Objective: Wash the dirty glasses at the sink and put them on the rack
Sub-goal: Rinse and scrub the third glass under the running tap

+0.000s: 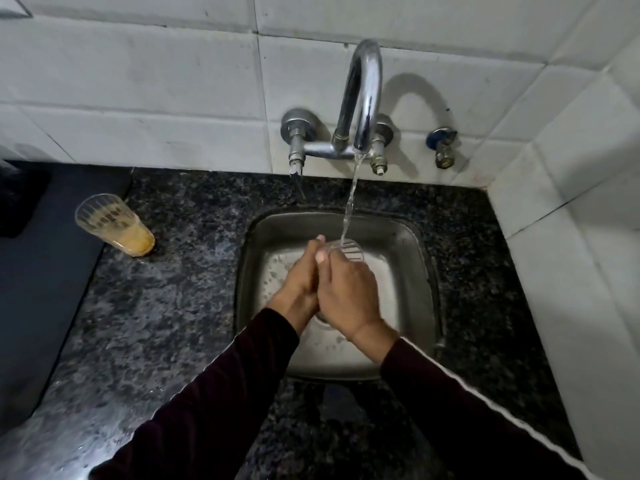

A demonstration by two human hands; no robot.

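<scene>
Steel, dull and wet, forms the small square sink [408, 258] set into a speckled black granite counter [173, 306], seen from the head camera looking down. Over the basin both hands meet around a clear glass [351, 250] with a striped pattern near its rim, held tilted with its mouth toward the wall and directly under the stream of water [351, 199] falling from the curved chrome tap [363, 95]. The right hand [346, 296] wraps over the glass from above, fingers curled round its body and the thumb lying along the near side. The left hand [304, 275] presses in from the left, touching the right hand, its fingers reaching up beside the rim; how far they curl round the glass is hidden by the right hand. Both arms wear dark maroon sleeves [214, 403]. Droplets and a little water lie on the basin floor around the drain, which is mostly covered by the hands. On the counter well to the left of the sink stands a second glass [114, 225], upright, of the same striped kind, with a yellowish-brown residue at its bottom and smears on its walls. It sits just at the edge of a dark smooth surface [45, 271] that runs along the left. White wall tiles [138, 81] back the sink, and a small valve with a blue handle [441, 147] projects to the right of the tap.
</scene>
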